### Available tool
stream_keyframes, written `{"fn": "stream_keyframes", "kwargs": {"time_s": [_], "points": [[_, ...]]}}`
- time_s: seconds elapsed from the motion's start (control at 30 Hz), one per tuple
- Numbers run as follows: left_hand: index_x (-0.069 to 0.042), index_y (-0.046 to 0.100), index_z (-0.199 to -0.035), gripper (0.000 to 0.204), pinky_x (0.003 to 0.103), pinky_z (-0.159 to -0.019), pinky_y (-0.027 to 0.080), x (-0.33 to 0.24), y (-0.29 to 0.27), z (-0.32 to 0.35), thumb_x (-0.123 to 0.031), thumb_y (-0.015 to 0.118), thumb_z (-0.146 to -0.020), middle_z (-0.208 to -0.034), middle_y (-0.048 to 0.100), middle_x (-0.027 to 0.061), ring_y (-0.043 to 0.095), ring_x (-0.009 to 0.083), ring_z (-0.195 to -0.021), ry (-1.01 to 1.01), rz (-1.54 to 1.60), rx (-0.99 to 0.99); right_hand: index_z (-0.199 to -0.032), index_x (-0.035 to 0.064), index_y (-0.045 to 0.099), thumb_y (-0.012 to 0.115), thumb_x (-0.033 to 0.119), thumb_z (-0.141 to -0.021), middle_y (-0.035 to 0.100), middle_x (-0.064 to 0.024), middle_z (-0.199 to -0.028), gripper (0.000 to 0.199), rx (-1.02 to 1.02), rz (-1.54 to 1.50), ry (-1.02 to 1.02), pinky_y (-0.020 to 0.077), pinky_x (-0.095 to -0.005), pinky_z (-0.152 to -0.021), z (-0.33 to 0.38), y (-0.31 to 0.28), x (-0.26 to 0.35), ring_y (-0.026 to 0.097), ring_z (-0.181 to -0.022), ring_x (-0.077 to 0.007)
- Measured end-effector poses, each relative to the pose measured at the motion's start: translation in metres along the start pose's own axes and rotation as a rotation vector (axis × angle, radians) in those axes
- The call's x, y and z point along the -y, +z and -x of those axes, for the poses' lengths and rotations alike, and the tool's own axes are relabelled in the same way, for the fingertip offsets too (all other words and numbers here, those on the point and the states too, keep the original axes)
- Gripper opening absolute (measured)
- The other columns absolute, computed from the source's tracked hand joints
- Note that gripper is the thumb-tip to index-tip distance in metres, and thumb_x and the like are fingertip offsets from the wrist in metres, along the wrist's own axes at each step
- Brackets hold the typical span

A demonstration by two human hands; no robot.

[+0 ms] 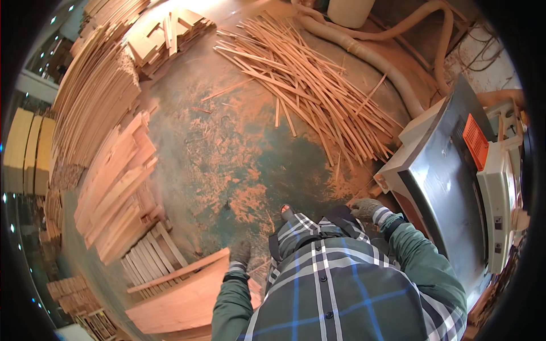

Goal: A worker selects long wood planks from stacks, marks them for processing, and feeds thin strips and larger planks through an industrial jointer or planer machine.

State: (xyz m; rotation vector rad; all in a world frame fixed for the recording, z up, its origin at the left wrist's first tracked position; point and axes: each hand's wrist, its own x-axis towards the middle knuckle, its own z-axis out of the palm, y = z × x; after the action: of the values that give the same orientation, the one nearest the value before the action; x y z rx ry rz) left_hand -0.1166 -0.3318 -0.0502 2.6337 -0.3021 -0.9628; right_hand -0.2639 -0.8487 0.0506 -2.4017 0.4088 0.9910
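Observation:
My left hand (241, 252), in a dark work glove, rests on the upper edge of a wide wooden board (187, 301) that leans at my lower left. My right hand (365, 208), also gloved, hangs by my hip close to the near corner of a metal woodworking machine (438, 176); it holds nothing that I can see, and its fingers look loosely curled. My plaid shirt and green sleeves fill the lower middle of the view. One foot (287, 212) shows on the floor ahead.
Stacks of planks (114, 187) and thin boards (94, 96) line the left side. A heap of thin wood strips (307, 85) lies on the sawdust-covered green floor (239, 165). Dust hoses (369, 57) curve behind the machine.

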Motion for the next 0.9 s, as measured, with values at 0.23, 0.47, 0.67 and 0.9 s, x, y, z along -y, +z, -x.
{"fn": "stream_keyframes", "kwargs": {"time_s": [0.23, 0.47, 0.67, 0.9], "points": [[-0.006, 0.067, -0.103, 0.038, 0.046, -0.086, 0.046, -0.033, -0.13, -0.142, -0.036, 0.049, -0.088, -0.11, 0.064, 0.0204, 0.06, 0.0386, -0.102, -0.058, -0.025, -0.049, -0.109, 0.0085, 0.069, 0.056, 0.038, -0.081, 0.066, -0.0168, -0.112, 0.042, 0.137, -0.324, 0.324, 0.0466, -0.0416, -0.093, -0.034, 0.013, 0.002, 0.06, -0.108, -0.0345], [-0.011, 0.063, -0.118, 0.043, 0.043, -0.097, 0.042, -0.189, -0.164, -0.221, -0.041, 0.051, -0.09, -0.12, 0.061, 0.0178, 0.056, 0.0371, -0.111, 0.003, 0.09, 0.413, -0.112, 0.0096, 0.067, 0.057, 0.039, -0.082, 0.068, -0.0155, -0.109, 0.044, 0.157, -0.458, 0.292, 0.0477, -0.0422, -0.09, -0.128, 0.008, -0.009, 0.063, -0.103, -0.0329], [-0.011, 0.06, -0.123, 0.045, 0.043, -0.1, 0.04, -0.191, -0.163, -0.324, -0.042, 0.049, -0.091, -0.126, 0.059, 0.0174, 0.053, 0.0365, -0.119, -0.011, 0.062, 0.328, -0.105, 0.0032, 0.067, 0.053, 0.036, -0.086, 0.068, -0.0217, -0.092, 0.041, -0.029, -0.443, 0.298, 0.0513, -0.0437, -0.079, -0.291, -0.11, 0.007, 0.067, -0.086, -0.0331], [-0.012, 0.056, -0.129, 0.049, 0.042, -0.103, 0.04, -0.169, -0.141, -0.462, -0.041, 0.054, -0.09, -0.129, 0.057, 0.0168, 0.053, 0.0335, -0.12, -0.211, -0.053, 0.373, -0.116, 0.0078, 0.065, 0.06, 0.034, -0.086, 0.063, -0.016, -0.12, 0.041, -0.294, -0.771, 0.32, 0.0434, -0.0374, -0.098, -0.497, -0.136, 0.009, 0.057, -0.114, -0.0325]]}}
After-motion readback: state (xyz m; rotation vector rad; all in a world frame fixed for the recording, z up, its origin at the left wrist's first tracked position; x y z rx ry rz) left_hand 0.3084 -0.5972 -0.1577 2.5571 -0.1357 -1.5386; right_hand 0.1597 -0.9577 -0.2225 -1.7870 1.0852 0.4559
